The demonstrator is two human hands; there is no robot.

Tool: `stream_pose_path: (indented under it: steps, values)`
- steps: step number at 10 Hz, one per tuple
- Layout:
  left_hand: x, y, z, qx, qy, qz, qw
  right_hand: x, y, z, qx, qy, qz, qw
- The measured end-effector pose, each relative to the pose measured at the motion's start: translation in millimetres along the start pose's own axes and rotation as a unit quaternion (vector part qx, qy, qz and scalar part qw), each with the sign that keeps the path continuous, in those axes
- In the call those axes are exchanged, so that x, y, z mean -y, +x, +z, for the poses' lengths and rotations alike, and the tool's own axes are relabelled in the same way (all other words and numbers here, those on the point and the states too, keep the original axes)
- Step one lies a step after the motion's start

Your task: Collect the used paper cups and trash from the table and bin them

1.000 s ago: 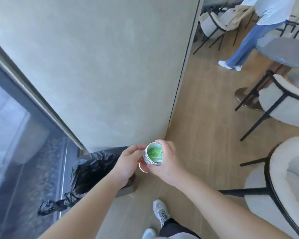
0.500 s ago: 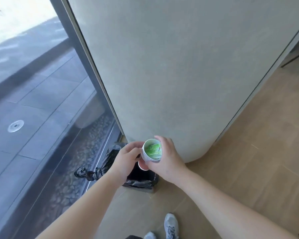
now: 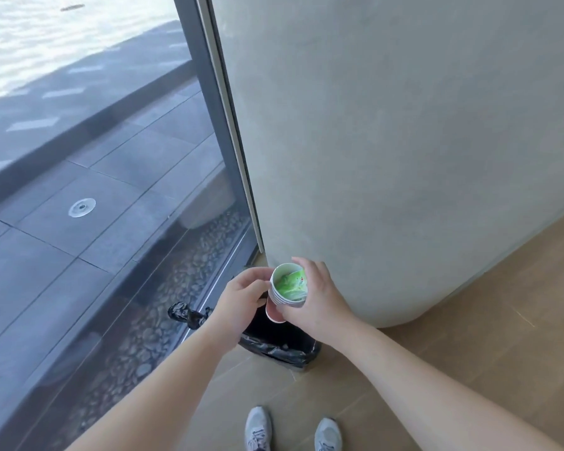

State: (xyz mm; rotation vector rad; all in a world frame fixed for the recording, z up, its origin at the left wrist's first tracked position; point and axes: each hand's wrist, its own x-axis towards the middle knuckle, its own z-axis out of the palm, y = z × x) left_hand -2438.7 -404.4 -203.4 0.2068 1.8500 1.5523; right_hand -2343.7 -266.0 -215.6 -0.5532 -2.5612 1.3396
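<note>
A stack of white paper cups (image 3: 282, 296) sits nested together, and a crumpled green wrapper (image 3: 290, 283) fills the top cup. My right hand (image 3: 319, 301) grips the stack from the right side. My left hand (image 3: 241, 296) holds it from the left, fingers near the pink bottom of the lowest cup. Directly below the cups stands a small bin lined with a black bag (image 3: 280, 348), on the floor against the wall. Most of the bin's opening is hidden behind my hands.
A rounded grey concrete wall (image 3: 404, 157) rises right behind the bin. A floor-to-ceiling window with a dark frame (image 3: 215, 125) runs along the left. The wooden floor (image 3: 469, 320) spreads to the right. My two grey shoes (image 3: 293, 431) stand just short of the bin.
The view has swung left and down from the seating area toward the window and bin. I stand closer, and both hands with the cup stack are above the bin.
</note>
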Motion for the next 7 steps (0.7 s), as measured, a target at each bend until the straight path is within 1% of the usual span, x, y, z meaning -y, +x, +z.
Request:
stream_pose_path:
  steps: [1, 2, 3, 4, 5, 7]
  values:
    - [-5.1, 8.8, -8.8, 0.004, -0.008, -0.002, 1.000, 3.9, 11.1, 5.9, -0.002, -0.006, -0.003, 1.000]
    - [-7.9, 18.1, -16.0, 0.001, -0.001, -0.005, 1.000, 5.2, 23.1, 11.8, 0.006, -0.008, 0.013, 1.000]
    - [-9.0, 28.7, -21.5, -0.028, 0.014, -0.007, 1.000, 2.6, 34.9, 15.7, 0.030, -0.034, 0.040, 0.998]
    - [-10.0, 35.1, -27.7, -0.041, 0.024, -0.012, 0.999, -0.1, 43.4, 17.9, 0.052, -0.060, 0.059, 0.995]
    - [-11.7, 40.5, -35.4, -0.045, 0.021, -0.021, 0.999, -1.5, 49.0, 18.6, 0.038, -0.053, 0.073, 0.995]
    - [-12.9, 46.0, -47.7, -0.044, 0.000, -0.028, 0.999, 0.2, 53.1, 18.4, -0.002, 0.014, 0.104, 0.995]
